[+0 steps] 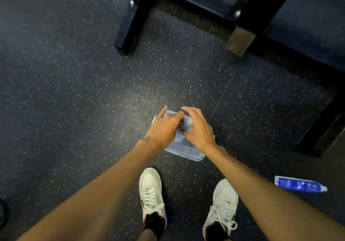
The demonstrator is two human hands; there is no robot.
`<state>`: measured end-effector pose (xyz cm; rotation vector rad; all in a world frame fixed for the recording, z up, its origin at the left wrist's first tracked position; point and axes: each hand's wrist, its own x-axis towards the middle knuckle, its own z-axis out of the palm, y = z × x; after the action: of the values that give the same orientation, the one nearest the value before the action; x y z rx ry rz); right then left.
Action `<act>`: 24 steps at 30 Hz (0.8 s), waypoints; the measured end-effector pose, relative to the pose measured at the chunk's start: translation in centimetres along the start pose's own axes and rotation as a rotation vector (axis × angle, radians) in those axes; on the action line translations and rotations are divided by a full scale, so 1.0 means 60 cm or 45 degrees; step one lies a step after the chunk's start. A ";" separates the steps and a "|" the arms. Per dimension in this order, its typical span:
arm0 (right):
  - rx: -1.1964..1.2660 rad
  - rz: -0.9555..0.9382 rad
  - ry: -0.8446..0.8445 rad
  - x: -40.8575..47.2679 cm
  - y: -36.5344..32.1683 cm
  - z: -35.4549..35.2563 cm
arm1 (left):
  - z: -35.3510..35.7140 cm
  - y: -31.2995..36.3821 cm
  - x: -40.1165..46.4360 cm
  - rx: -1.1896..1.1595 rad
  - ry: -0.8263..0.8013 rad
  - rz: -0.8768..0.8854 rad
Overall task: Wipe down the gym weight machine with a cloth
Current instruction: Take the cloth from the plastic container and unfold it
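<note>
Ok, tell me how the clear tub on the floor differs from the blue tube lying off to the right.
The clear tub is a see-through, boxy container; the blue tube is flat, opaque blue with a white cap end. The tub sits ahead of the white shoes, with the left hand and right hand bunching a cloth over it; the tube lies untouched, beyond the right forearm. Both rest on the speckled floor.

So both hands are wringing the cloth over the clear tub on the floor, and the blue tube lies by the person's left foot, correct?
Not quite. The head view shows the blue tube lying on the floor beside the right foot, not the left. The rest holds: left hand and right hand grip the cloth over the clear tub.
</note>
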<state>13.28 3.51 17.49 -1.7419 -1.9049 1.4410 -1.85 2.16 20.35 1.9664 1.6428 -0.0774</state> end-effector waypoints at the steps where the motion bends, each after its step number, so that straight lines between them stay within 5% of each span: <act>1: -0.041 -0.056 -0.031 -0.005 -0.030 -0.026 | -0.046 0.014 -0.011 0.053 0.002 0.028; 8: -0.123 -0.302 -0.061 -0.076 -0.282 -0.228 | -0.369 0.093 -0.111 -0.036 0.241 0.052; 13: -0.157 -0.414 -0.151 -0.136 -0.502 -0.383 | -0.594 0.144 -0.207 -0.587 0.424 -0.144; 24: -0.118 -0.999 -0.267 -0.255 -0.986 -0.547 | -0.998 0.192 -0.493 -0.729 1.093 -0.161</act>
<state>1.15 16.94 84.48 -0.7027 -2.3865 1.2473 -16.88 2.22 86.46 1.4992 1.9689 1.1981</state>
